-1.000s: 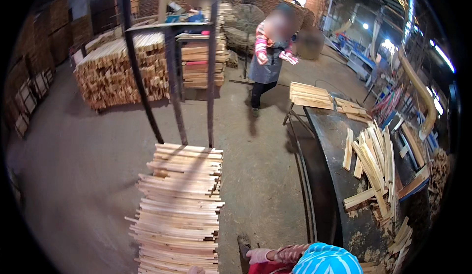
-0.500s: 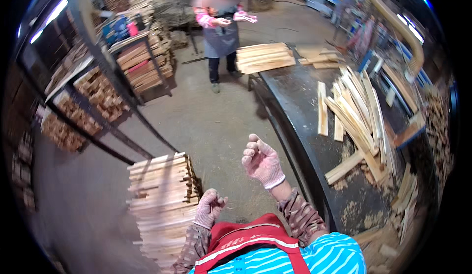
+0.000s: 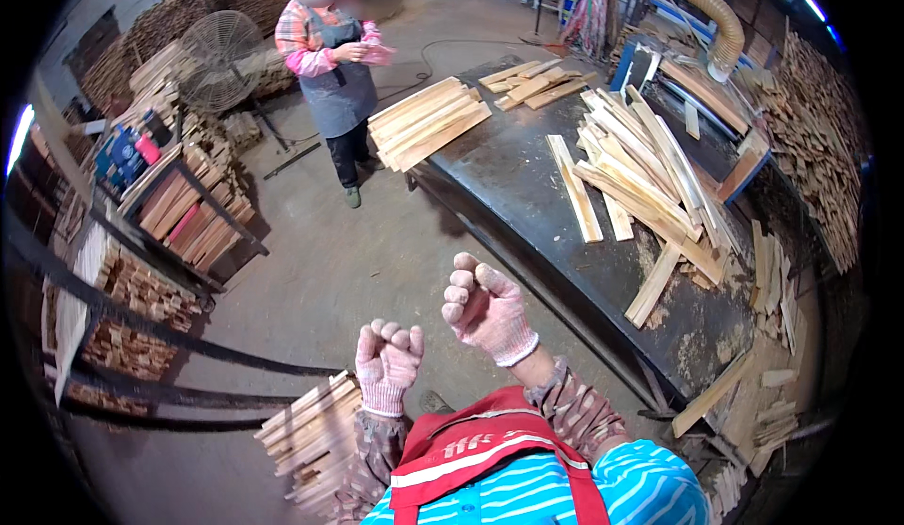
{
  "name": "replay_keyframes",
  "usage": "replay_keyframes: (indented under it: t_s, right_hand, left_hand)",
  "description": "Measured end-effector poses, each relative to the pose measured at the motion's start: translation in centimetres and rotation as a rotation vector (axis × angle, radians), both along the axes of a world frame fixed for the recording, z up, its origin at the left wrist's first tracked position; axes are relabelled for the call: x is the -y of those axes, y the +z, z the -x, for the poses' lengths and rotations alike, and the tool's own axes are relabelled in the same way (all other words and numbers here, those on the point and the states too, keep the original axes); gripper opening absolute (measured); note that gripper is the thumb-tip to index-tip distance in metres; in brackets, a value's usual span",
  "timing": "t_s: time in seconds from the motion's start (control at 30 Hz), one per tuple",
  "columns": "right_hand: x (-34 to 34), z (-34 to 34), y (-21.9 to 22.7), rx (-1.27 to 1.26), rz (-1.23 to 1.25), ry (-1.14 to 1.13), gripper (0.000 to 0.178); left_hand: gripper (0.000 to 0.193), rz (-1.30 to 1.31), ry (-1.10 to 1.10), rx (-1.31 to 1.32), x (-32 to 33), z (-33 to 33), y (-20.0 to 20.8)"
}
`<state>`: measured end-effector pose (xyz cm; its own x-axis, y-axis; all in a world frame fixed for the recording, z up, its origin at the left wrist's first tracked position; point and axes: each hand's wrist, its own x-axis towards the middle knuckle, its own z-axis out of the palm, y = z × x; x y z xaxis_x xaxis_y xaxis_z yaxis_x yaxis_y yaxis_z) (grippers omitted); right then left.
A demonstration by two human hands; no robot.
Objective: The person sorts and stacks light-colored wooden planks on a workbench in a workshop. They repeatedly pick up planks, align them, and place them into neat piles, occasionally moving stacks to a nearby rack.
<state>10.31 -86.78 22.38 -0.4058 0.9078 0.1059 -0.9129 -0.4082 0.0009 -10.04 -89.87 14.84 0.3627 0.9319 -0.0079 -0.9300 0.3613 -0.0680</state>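
Raising both forearms before our red apron point(image 3: 480, 445), we hold our gloved hands above the floor. Our left hand point(image 3: 388, 367) has its fingers half curled, with the palm side turned toward us, and the palm is left uncovered. Our right hand point(image 3: 490, 308) is bent in a similar way, a little higher and farther to the right, with the thumb next to the curled fingers. Between the fingers of both hands we see only glove.

Nearest to our left hand is the stack of wood strips point(image 3: 309, 440), which lies low beside our left sleeve; whether the sleeve touches it, we cannot tell. Dark metal bars point(image 3: 188, 339) run toward this stack from the left.

To the right of our right hand stands the dark table point(image 3: 499, 191). On it we find a loose heap of strips point(image 3: 640, 162), lying crosswise, and at its far left corner a layer of boards point(image 3: 428, 122). Near that corner stands a co-worker point(image 3: 341, 106) in a grey apron, with hands brought close together, and behind is a large fan point(image 3: 221, 59).
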Motion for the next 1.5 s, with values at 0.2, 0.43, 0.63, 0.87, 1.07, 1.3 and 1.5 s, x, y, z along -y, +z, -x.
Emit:
replay_keyframes:
  t_s: [0.2, 0.43, 0.63, 0.87, 1.07, 1.3, 1.5]
  right_hand:
    - [-4.2, -0.3, -0.8, 0.052, 0.120, -0.191, 0.030]
    - [-12.1, -2.7, -2.3, 0.149, -0.008, -0.300, 0.040]
    - [-23.6, -6.7, -3.7, 0.275, -0.067, -0.313, 0.047]
    - [-35.7, -13.7, -1.3, 0.271, -0.021, -0.397, 0.046]
    - [-44.8, -17.8, -1.6, 0.273, -0.023, -0.434, 0.046]
    - [-57.5, -19.4, -3.1, 0.313, -0.032, -0.386, 0.035]
    - [-66.7, -20.8, -3.5, 0.371, 0.101, -0.506, 0.025]
  left_hand:
    - [0.022, -0.082, -0.117, 0.081, -8.4, -1.9, 2.7]
    - [0.017, 0.022, -0.178, 0.015, -16.8, -5.6, 3.8]
    - [0.033, -0.040, -0.156, -0.073, -27.9, -9.7, 3.9]
    - [0.040, -0.110, -0.209, -0.095, -41.1, -17.5, 4.4]
    - [0.033, -0.111, -0.284, 0.005, -50.7, -22.8, 3.3]
    - [0.017, -0.152, -0.291, 0.185, -63.7, -25.4, 1.0]
    - [0.012, -0.015, -0.326, 0.130, -74.5, -27.5, 0.7]
